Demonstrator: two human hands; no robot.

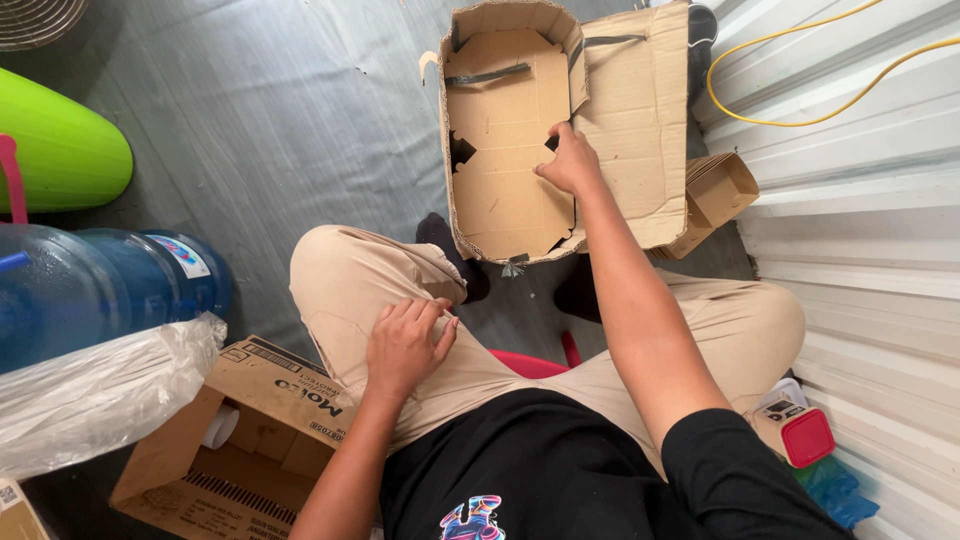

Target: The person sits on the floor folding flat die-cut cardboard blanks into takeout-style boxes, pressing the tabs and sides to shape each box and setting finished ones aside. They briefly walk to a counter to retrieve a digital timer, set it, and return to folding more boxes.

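Right hand (572, 160) fingers press inside the open cardboard box (510, 200) — left hand (405, 345) rests loose on thigh, water jug (100, 285) nearby.

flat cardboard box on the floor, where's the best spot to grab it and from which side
Probably the right-hand flap edge of the cardboard box, where the right hand already rests. The box lies opened out flat on the floor, so only its raised flap edges offer a pinch; coming from the right side, thumb under, looks easiest.

1. The open box (510, 150) under the right hand (570, 162) is brown cardboard, dull and rough.
2. The pants (350, 280) under the left hand (405, 345) are soft tan cloth.
3. The bottle (100, 290) far left of that hand is shiny blue plastic.
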